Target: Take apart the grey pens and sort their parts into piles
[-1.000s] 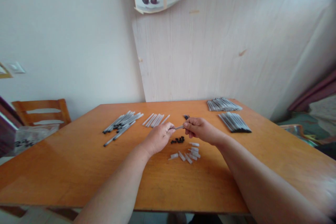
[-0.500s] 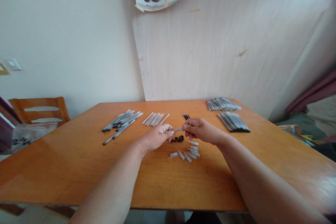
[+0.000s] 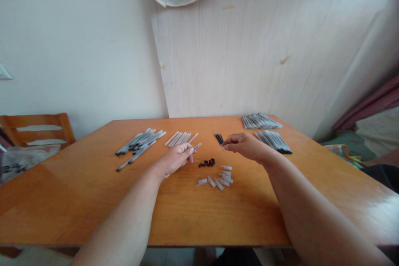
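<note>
My left hand [image 3: 179, 158] is closed in a pinch on a thin translucent pen barrel [image 3: 197, 146], whose end sticks out past the fingertips to the right. To its right, my right hand [image 3: 241, 146] hovers with the thumb and fingertips pressed together. A small pale spot shows at those fingertips, too small to name. Right beside them lies a little bundle of thin dark sticks [image 3: 219, 138], partly covered by the hand. Between and below the hands are several small black plugs [image 3: 207, 162] and several white clip-shaped caps [image 3: 219, 183].
Loose pale barrels [image 3: 177, 139] lie behind my left hand. A pile of black-ended pens [image 3: 140, 143] is at the left. Two stacks of pens, a far one [image 3: 261, 121] and a nearer one [image 3: 274, 141], sit at the right of the wooden table [image 3: 187, 216]. A chair [image 3: 37, 122] stands left.
My hands have moved apart: the left went left still holding the barrel, while the right let go of its end and went towards the dark sticks. The view has shifted slightly.
</note>
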A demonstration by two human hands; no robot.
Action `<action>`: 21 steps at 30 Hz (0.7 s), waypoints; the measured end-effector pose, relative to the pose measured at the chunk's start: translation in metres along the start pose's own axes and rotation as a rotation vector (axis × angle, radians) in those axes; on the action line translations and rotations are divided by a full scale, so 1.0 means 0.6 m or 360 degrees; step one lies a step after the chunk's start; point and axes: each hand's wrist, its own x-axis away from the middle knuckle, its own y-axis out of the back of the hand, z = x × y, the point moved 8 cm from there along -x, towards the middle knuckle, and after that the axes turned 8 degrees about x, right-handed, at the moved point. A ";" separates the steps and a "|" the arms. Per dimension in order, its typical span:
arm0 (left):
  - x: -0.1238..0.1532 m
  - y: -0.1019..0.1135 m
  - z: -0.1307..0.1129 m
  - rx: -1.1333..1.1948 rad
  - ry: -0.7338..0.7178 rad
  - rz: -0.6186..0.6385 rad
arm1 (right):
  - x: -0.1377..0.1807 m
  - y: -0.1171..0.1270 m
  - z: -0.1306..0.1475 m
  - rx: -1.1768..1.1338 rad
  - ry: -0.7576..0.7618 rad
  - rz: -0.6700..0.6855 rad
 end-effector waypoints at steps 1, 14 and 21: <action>-0.001 0.003 0.002 0.0011 -0.0003 -0.0018 | -0.001 -0.008 -0.007 0.0051 -0.0021 0.0061; -0.001 0.002 0.000 0.0036 -0.0024 -0.0064 | 0.005 -0.053 -0.025 0.0413 0.0008 0.0412; -0.003 0.008 0.009 0.0176 0.0033 -0.0065 | 0.005 -0.064 -0.013 0.0489 0.0114 0.0479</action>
